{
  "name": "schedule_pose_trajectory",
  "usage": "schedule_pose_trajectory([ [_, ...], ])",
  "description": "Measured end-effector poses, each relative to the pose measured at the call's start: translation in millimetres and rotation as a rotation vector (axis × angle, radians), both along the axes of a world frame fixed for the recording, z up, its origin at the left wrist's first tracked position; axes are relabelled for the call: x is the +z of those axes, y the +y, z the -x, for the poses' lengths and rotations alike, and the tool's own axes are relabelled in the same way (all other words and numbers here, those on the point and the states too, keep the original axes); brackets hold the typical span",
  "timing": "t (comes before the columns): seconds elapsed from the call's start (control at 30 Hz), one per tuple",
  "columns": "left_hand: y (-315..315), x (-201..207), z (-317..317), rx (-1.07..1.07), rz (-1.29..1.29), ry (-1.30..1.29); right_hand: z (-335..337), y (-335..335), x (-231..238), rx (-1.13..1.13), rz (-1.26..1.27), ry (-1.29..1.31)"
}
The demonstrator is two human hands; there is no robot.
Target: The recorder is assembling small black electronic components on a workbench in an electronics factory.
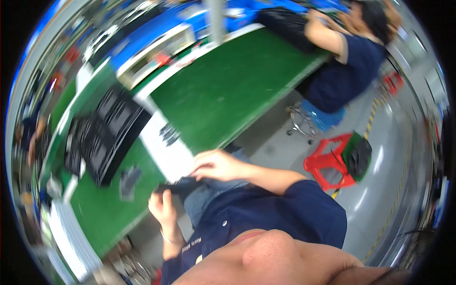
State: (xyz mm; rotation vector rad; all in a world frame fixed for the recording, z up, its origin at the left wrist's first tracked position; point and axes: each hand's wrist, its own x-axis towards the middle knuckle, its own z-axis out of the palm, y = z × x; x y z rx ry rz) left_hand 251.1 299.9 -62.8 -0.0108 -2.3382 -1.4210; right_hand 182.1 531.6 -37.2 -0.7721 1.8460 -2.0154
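Note:
A dark, elongated part, blurred and too unclear to name, is held at the table's near edge, above my lap. My left hand grips its left end between thumb and fingers. At the other end, the bent fingers of my right hand close on the same part. Just beyond it, several small dark pieces lie on a white strip across the green tabletop. To the left on the table rest a large black tray-like case with compartments and a flat grey-black piece.
The green table stretches away to the right, where a co-worker handles a black item. A pale shelf box and a post stand behind. White stacked sheets are at left, a red stool at right.

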Motion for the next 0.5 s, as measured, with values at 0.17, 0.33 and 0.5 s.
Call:
schedule_pose_trajectory([
  [0.17, -42.4, 67.2, 18.7, -0.090, 0.324, 0.138, -8.6, 8.9, 3.5, -0.094, -0.219, 0.434],
  [0.33, -112.4, 109.8, 88.2, 0.237, 0.706, 0.282, -5.0, 8.4, -13.5, 0.129, -0.358, 0.580],
  [0.5, -195.7, 108.8, 170.5, 0.325, 0.906, 0.154, 11.6, 4.0, -1.5, 0.366, -0.234, 0.490],
])
